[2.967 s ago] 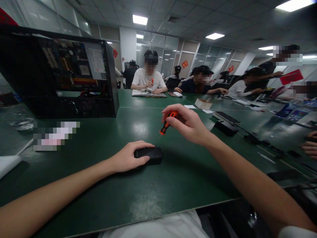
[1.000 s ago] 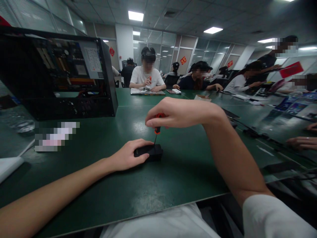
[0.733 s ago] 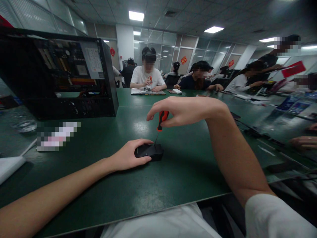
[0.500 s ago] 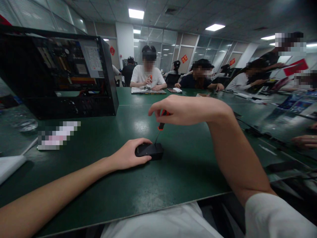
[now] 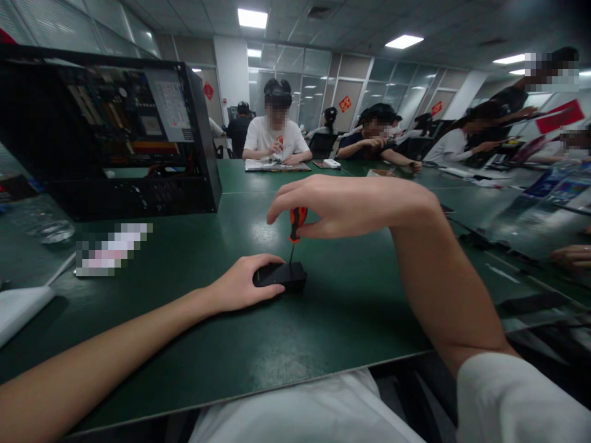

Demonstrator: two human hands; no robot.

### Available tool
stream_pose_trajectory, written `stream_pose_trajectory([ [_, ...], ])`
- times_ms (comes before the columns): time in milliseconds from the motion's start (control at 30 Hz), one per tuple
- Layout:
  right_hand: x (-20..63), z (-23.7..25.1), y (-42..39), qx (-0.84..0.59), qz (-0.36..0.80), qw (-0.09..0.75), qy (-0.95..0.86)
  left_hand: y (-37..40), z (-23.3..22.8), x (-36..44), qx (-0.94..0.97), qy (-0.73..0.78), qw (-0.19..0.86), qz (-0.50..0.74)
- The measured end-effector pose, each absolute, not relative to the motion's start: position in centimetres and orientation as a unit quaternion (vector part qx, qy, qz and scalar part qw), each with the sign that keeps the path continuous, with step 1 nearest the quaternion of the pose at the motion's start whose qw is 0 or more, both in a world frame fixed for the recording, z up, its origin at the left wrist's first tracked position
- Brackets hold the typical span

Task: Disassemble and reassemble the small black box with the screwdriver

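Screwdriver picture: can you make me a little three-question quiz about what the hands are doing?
1. True or false: the right hand pinches the orange-and-black screwdriver from above.
2. What does the left hand press on? A) the open computer case B) the small black box C) the water bottle
3. Fill in: the screwdriver tip points down onto the black ____.

Key: 1 true. 2 B. 3 box.

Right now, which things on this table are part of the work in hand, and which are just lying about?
In hand:
- left hand steadying small black box
- right hand holding orange screwdriver, tip on box

Lying about:
- open computer case
- white pad
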State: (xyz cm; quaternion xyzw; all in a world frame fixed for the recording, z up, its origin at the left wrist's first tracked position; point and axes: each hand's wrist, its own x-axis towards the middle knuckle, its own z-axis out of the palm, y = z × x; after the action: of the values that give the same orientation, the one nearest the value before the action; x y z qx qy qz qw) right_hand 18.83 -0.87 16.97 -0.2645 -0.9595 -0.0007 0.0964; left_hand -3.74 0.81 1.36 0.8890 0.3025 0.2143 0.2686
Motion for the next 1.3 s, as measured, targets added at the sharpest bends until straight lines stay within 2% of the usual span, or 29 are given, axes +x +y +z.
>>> stream_pose_trajectory([
  [567, 18.8, 17.4, -1.6, -0.351, -0.019, 0.05, -0.935, 1.1, 0.9, -3.9, 0.899, 0.286, 0.247, 0.222],
  [967, 17.1, 17.6, -2.6, -0.191, 0.025, 0.081, -0.978, 1.2, 0.7, -3.8, 0.91, 0.249, 0.231, 0.239],
  [1300, 17.3, 17.6, -1.9, -0.202, 0.056, 0.067, -0.976, 0.9, 0.5, -3.9, 0.918, 0.235, 0.197, 0.251],
])
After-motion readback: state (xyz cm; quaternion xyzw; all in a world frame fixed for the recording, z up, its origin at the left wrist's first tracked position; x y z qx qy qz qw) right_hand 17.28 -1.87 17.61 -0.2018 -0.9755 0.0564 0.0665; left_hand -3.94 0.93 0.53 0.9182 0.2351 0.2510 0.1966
